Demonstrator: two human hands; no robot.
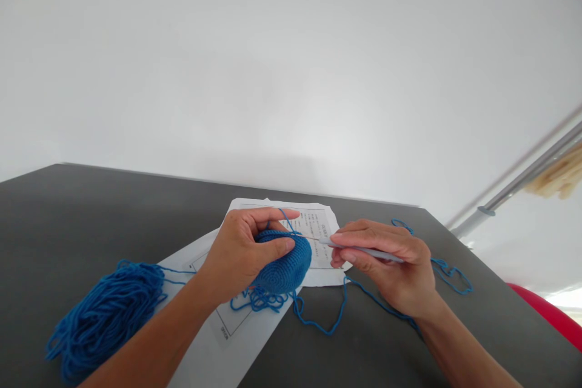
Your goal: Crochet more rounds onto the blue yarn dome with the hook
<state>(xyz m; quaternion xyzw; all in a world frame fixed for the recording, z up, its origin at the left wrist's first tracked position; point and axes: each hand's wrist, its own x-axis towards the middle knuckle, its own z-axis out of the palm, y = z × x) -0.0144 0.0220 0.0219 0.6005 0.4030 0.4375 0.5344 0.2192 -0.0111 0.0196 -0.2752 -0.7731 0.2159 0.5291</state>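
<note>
While the blue crocheted piece (284,267) sits above the paper sheets (218,354) near the middle of the table (136,212), the left hand (236,251) carries it by its upper edge. Piece looks rounded, cup-like. My read: very light, soft, gives under pressure, not slippery since the stitches should give skin good grip. Won't break; the risk is stretched or dropped stitches. Best hold is the rim just beside the working spot, light pinch, no squeezing the body.

Crochet hook (364,250): likely light, stiff, smooth handle with a thin shaft. Hold by the handle; shaft end is at the rim, exact loop too small to tell.

Left pose: forearm in from lower left, thumb pressed on the piece's near face, index stretched out past the rim with a yarn strand (285,218) running by it. Other fingers mostly behind the work, can't tell how they sit.

Right hand (391,267): forearm from lower right, thumb and index pinching the handle toward its front, other fingers curled below, hook pointing left.

Loose yarn (328,332) trails on the table, could snag; yarn bundle (109,315) lies beside the left forearm.
</note>
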